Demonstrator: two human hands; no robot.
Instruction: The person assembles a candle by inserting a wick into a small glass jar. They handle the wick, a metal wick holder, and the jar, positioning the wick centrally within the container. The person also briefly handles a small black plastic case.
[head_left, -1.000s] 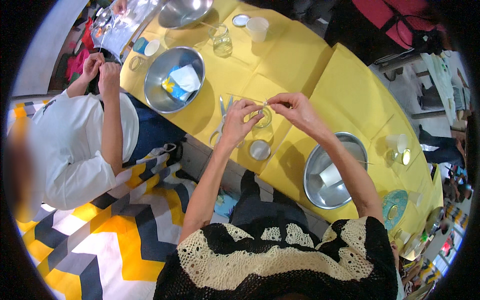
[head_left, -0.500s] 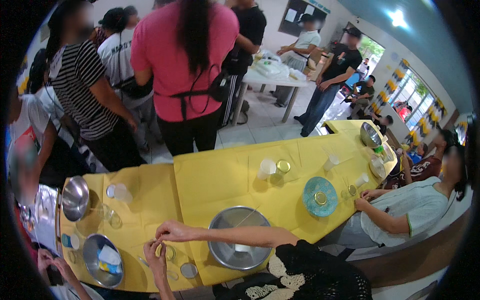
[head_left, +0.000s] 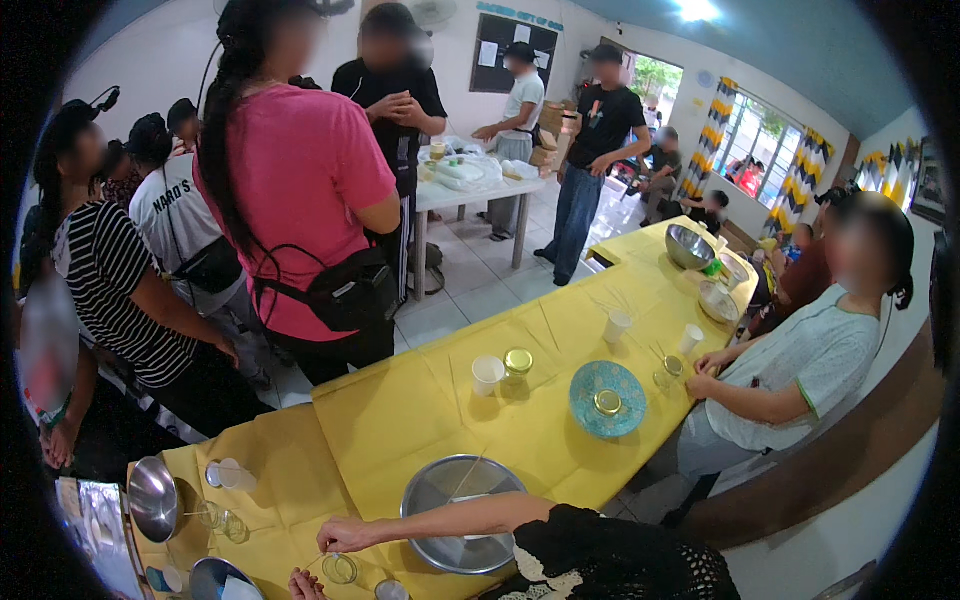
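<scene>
My right arm reaches left across a large steel bowl [head_left: 412, 540]. My right hand [head_left: 342, 534] is closed in a pinch above a small glass jar [head_left: 340, 569] on the yellow table cover. At the lower edge, my left hand [head_left: 306, 585] shows only in part, its fingers curled beside the jar. A faint thin line seems to run between the hands; what the fingers hold is too small to make out. A thin stick [head_left: 468, 478] leans in the large bowl, over something white. Close to my hands lies a round pale lid or jar [head_left: 392, 590].
On the yellow table cover [head_left: 400, 420] stand a white cup [head_left: 488, 375], a gold-lidded jar [head_left: 518, 362] and a blue patterned bowl [head_left: 608, 399]. Steel bowls [head_left: 155, 500] are at the left. A seated person [head_left: 780, 370] works at the right; several people stand beyond the table.
My hands were together and have moved slightly apart, the right above the jar. The view has tilted up, so my left hand sits lower. The person in pink has turned.
</scene>
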